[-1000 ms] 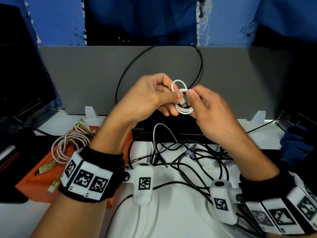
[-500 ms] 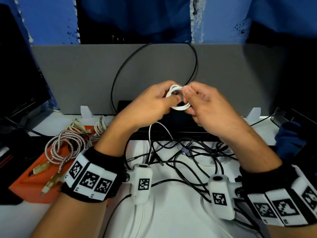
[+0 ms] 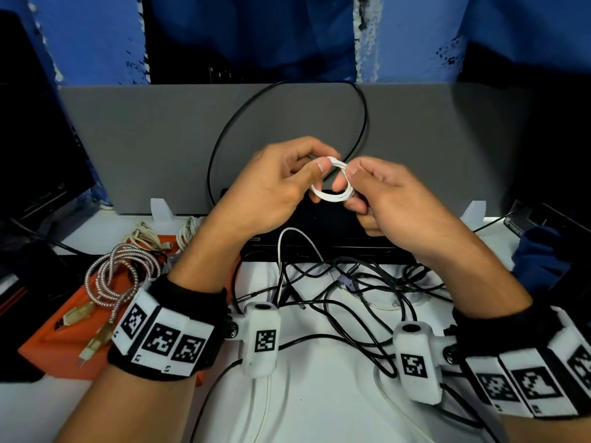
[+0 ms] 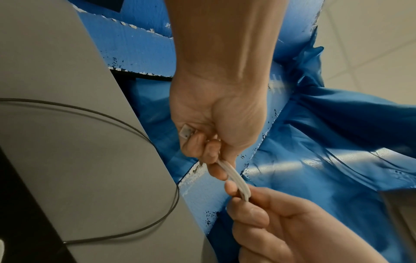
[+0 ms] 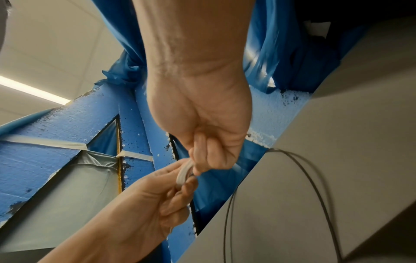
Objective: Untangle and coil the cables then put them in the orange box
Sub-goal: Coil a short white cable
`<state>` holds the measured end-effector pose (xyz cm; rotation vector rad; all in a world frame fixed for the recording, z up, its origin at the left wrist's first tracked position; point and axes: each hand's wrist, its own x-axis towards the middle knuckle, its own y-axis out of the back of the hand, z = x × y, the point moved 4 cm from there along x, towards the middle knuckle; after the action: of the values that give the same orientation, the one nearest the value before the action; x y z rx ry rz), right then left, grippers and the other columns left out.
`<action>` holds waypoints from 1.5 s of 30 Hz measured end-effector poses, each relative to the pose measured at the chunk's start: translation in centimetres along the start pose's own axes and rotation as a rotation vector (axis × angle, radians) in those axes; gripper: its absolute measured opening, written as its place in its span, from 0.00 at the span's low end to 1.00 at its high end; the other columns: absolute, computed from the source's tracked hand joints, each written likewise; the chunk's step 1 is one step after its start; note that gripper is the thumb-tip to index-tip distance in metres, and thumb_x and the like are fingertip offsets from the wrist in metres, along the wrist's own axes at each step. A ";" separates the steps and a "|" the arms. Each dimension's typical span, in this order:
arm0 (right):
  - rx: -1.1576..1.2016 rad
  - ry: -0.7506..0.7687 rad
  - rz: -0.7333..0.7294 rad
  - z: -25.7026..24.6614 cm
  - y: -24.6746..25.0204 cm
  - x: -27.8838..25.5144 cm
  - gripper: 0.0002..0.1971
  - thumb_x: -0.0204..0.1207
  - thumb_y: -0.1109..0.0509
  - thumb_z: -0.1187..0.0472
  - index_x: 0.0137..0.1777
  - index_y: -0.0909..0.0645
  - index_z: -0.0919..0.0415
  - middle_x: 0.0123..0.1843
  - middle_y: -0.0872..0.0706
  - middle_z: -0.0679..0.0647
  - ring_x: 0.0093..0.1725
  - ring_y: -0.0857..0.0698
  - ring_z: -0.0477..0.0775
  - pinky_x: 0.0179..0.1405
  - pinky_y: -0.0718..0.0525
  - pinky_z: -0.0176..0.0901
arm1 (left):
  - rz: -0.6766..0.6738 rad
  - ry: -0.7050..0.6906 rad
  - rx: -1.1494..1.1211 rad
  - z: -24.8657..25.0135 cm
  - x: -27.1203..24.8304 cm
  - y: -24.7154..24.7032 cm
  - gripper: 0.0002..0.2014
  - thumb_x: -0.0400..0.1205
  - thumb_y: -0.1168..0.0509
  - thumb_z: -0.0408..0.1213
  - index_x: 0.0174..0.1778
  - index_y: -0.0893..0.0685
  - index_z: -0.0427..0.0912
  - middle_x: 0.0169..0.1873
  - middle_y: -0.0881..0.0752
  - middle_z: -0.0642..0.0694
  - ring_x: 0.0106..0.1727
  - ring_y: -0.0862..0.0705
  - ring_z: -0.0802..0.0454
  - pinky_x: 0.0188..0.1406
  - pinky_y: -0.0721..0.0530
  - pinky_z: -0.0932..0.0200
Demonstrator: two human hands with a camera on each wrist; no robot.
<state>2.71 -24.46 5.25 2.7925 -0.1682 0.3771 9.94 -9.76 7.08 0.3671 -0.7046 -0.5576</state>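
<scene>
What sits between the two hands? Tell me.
Only the coiled white cable, pinched by the left hand and right hand at opposite sides, in the head view.

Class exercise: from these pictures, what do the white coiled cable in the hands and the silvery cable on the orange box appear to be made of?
White coiled cable: smooth, slightly glossy jacket, probably plastic or rubber; it bends into tight even loops without creasing.
Silvery cable: braided sleeve with a regular woven pattern and metallic sheen; metal braid or shiny nylon, the look leaves it open.
Orange box: matte, uniform colour, probably plastic.
</scene>
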 end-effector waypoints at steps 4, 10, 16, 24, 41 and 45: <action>-0.145 0.115 -0.029 -0.7 1.5 -0.4 0.16 0.88 0.42 0.68 0.50 0.13 0.55 0.34 0.23 0.52 0.30 0.27 0.50 0.34 0.28 0.46 | -0.005 -0.005 -0.002 0.1 0.0 0.8 0.09 0.91 0.39 0.32 0.59 0.14 0.34 0.30 0.18 0.51 0.22 0.23 0.64 0.26 0.31 0.77; -0.443 0.297 0.222 -0.8 2.6 -0.1 0.07 0.85 0.28 0.58 0.53 0.09 0.46 0.48 0.13 0.44 0.48 0.15 0.41 0.54 0.19 0.36 | -0.045 -0.009 -0.189 0.4 -0.1 0.3 0.09 0.92 0.41 0.33 0.58 0.15 0.37 0.30 0.20 0.44 0.21 0.33 0.59 0.21 0.36 0.68; 0.182 0.161 0.312 -0.2 1.4 0.3 0.07 0.86 0.31 0.65 0.52 0.10 0.59 0.45 0.06 0.53 0.47 0.06 0.53 0.48 0.09 0.45 | 0.006 -0.067 -0.156 0.8 -0.1 -0.8 0.07 0.91 0.39 0.32 0.57 0.16 0.34 0.31 0.15 0.47 0.22 0.24 0.62 0.25 0.30 0.73; 0.679 -0.130 0.090 -0.1 -0.6 0.1 0.12 0.82 0.32 0.53 0.58 0.15 0.57 0.38 0.12 0.48 0.45 0.11 0.47 0.55 0.18 0.46 | 0.225 -0.162 0.138 0.6 -0.1 -0.1 0.07 0.89 0.35 0.38 0.54 0.12 0.41 0.30 0.12 0.51 0.29 0.13 0.52 0.36 0.15 0.54; 0.332 0.036 0.065 -0.2 0.0 0.1 0.10 0.89 0.37 0.69 0.61 0.14 0.61 0.49 0.05 0.59 0.50 0.05 0.55 0.51 0.08 0.40 | 0.257 0.003 -0.294 -0.1 0.3 0.1 0.10 0.92 0.42 0.34 0.56 0.15 0.38 0.32 0.16 0.49 0.27 0.22 0.56 0.28 0.25 0.62; 0.330 0.020 0.122 0.1 1.2 0.3 0.10 0.88 0.36 0.67 0.63 0.15 0.63 0.49 0.05 0.60 0.48 0.05 0.54 0.47 0.09 0.37 | 0.095 0.042 -0.225 -0.2 0.4 -0.2 0.10 0.91 0.37 0.36 0.64 0.15 0.41 0.46 0.07 0.44 0.46 0.08 0.48 0.50 0.13 0.56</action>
<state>2.84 -25.63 5.57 3.1105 -0.2971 0.5029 10.24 -10.07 7.04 0.1351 -0.6084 -0.5316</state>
